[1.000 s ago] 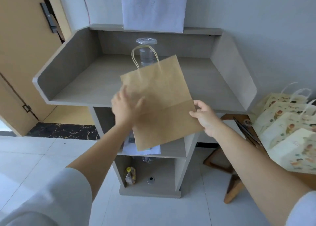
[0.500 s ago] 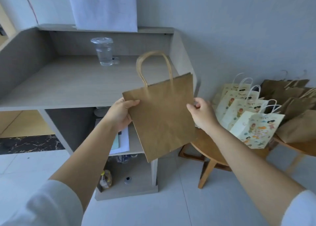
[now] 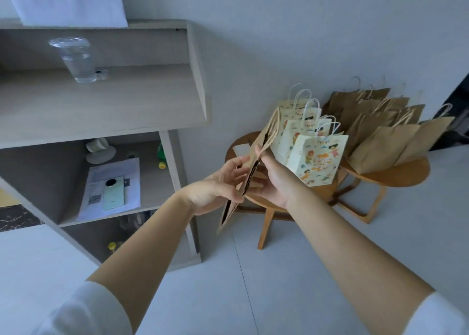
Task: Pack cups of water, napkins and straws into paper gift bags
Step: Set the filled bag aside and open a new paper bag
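Turned since half a second ago, the brown paper bag (image 3: 262, 134) no longer faces the camera flat but shows edge-on, with a dark slit open between its panels. It hangs in the air in front of the person, tilted, with its twisted handles pointing up and away and its bottom down toward the floor. The left hand (image 3: 215, 190) grips the bag's left panel, fingers (image 3: 238, 163) laid along the paper and the thumb pinching lower down. The right hand (image 3: 275, 180) grasps the other panel, its thumb hooked over the edge.

Just behind the bag, printed gift bags (image 3: 314, 154) stand on a round wooden bench (image 3: 269, 202). Plain brown bags (image 3: 380, 136) crowd a second round bench (image 3: 396, 175) beside it. Well to the left, a clear cup of water (image 3: 76, 60) with a lid stands on the grey bench (image 3: 114, 106) against the wall. On the shelf under it, a mint-green phone (image 3: 113, 192) lies on printed papers (image 3: 132, 172).
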The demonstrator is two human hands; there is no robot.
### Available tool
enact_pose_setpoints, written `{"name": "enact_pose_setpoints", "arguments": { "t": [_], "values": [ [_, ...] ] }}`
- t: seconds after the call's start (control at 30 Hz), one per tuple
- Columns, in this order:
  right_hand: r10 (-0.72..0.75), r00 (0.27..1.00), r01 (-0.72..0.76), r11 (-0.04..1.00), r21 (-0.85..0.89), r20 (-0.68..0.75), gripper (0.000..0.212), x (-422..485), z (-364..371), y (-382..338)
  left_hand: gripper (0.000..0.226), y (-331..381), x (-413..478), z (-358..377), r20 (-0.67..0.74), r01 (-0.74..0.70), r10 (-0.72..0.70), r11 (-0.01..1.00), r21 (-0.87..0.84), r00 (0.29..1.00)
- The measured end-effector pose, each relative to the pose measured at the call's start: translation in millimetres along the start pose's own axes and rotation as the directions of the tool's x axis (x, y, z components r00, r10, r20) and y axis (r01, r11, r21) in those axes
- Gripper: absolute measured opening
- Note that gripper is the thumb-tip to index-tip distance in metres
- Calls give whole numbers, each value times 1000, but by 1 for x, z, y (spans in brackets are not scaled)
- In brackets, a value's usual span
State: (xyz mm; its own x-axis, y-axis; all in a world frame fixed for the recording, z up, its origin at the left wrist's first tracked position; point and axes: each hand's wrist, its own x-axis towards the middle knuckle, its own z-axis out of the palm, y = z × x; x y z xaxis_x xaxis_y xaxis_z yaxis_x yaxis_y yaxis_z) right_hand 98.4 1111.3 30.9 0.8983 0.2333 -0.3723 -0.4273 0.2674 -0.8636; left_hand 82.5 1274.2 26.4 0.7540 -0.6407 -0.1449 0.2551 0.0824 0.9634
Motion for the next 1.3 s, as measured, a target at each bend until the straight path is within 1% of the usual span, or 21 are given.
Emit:
{"name": "enact_pose_setpoints", "arguments": {
  "t": [0.07,0.1,0.13,0.2,0.23,0.3,0.4,0.43,0.53,0.57,0.6,0.67,0.7,0.77,0.83,0.93,1.03,1.13,1.2,1.23,1.3],
  "values": [
    [-50,998,49,998,30,27,69,-13,-21,8,115,-3,9,19,-100,28,-43,988,-151,994],
    [-73,997,72,997,27,35,66,-18,-29,13,111,-6,15,26,-162,31,-62,982,-189,985],
    [-97,994,96,995,22,57,57,-24,-37,17,98,-6,18,36,-198,39,-74,984,-174,977],
    [-126,985,126,992,14,116,31,-36,-47,24,78,-13,25,54,-180,45,-58,996,-72,982],
    [-135,984,136,991,-1,116,30,-41,-50,26,70,-17,29,62,-170,50,-57,998,-40,984],
    [-122,991,129,982,-136,55,47,-46,-56,31,47,-26,37,77,-255,99,-89,995,28,963],
    [-98,994,57,866,-497,-57,48,-49,-67,36,22,-44,52,92,-527,255,-105,942,220,843],
    [-86,993,20,812,-584,-86,41,-49,-71,37,21,-50,55,96,-566,304,-64,890,340,822],
    [-78,979,-83,687,-722,-188,21,-53,-82,40,22,-58,55,113,-510,333,112,636,696,853],
    [-101,974,-100,611,-786,-203,21,-55,-86,40,18,-58,53,116,-486,343,147,538,770,861],
    [-140,968,-116,487,-866,-209,21,-58,-90,39,14,-58,52,116,-473,366,160,441,820,867],
    [-247,935,-207,206,-956,-256,24,-67,-100,31,17,-55,49,106,-531,481,140,280,831,836],
    [-308,906,-268,110,-957,-290,25,-70,-108,26,18,-54,47,97,-585,552,121,224,803,802],
    [-377,850,-381,40,-924,-367,27,-74,-127,15,17,-48,39,79,-678,660,98,162,733,729],
    [-363,825,-450,44,-892,-434,28,-76,-137,8,16,-42,33,69,-718,700,90,167,694,691],
    [-327,843,-432,65,-900,-428,28,-69,-135,9,16,-36,40,73,-708,687,98,181,703,699],
    [-297,864,-385,132,-914,-407,22,-63,-134,12,16,-36,53,81,-704,666,31,298,684,709],
    [-253,877,-343,269,-900,-409,20,-54,-139,14,13,-35,61,83,-709,666,-40,382,641,704],
    [-199,882,-322,409,-854,-428,18,-46,-143,15,8,-36,65,82,-716,672,-71,419,611,694],
    [-172,879,-323,473,-820,-445,19,-42,-145,15,9,-37,69,79,-714,677,-97,429,598,693],
    [-137,873,-329,543,-773,-467,25,-32,-148,13,11,-40,78,72,-724,696,-136,439,568,676]
  ]
}}
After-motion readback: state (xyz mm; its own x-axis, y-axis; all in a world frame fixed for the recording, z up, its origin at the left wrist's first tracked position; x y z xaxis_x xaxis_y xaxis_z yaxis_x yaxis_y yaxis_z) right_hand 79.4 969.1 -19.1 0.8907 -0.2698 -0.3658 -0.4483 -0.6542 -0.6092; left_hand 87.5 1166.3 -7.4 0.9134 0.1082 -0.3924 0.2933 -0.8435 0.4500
